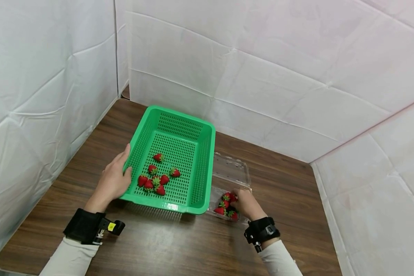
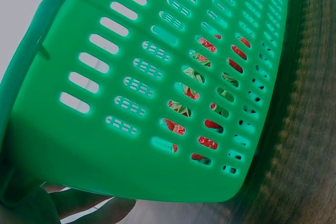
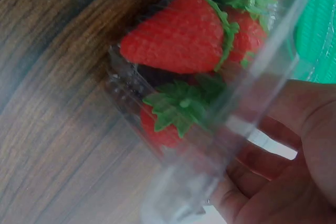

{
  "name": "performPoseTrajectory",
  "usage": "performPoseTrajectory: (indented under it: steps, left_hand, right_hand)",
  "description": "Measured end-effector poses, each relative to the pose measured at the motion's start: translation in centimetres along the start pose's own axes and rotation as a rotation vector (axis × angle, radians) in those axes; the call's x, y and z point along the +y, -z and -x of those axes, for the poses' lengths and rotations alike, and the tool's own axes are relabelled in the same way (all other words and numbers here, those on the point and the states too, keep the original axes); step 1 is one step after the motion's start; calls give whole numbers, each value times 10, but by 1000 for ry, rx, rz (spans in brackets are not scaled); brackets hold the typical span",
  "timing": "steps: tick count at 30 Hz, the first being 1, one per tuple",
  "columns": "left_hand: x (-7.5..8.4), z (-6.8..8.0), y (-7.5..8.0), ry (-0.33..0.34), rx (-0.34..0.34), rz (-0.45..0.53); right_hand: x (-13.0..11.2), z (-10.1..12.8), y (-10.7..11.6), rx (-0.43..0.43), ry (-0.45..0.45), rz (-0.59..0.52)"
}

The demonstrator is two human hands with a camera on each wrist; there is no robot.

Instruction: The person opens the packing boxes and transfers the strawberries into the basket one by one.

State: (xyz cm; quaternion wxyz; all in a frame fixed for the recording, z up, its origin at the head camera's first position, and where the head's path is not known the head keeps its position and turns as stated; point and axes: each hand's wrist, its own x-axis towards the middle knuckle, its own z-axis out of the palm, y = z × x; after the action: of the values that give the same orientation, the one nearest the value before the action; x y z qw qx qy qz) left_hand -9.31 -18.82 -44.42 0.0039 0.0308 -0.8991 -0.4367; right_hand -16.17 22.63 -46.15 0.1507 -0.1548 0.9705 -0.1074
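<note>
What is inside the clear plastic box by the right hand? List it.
The clear plastic box holds about four red strawberries at its near end; the right hand reaches in and covers part of them, so more may be hidden. Its far part looks bare.

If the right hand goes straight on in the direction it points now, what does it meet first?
Most likely the strawberries in the clear clamshell box: the right hand already reaches into it, fingertips at the berries, though exact contact is unclear.
</note>
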Motion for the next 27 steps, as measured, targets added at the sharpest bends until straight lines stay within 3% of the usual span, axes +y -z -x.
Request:
performPoseTrajectory:
  steps: [11, 27]
  left_hand:
    - [1, 0, 0, 1, -4, -3]
    - [2, 1, 1, -3, 1, -8]
  right_hand:
    - [0, 2, 1, 36, 41, -20]
    - [-13, 9, 20, 67, 38, -31]
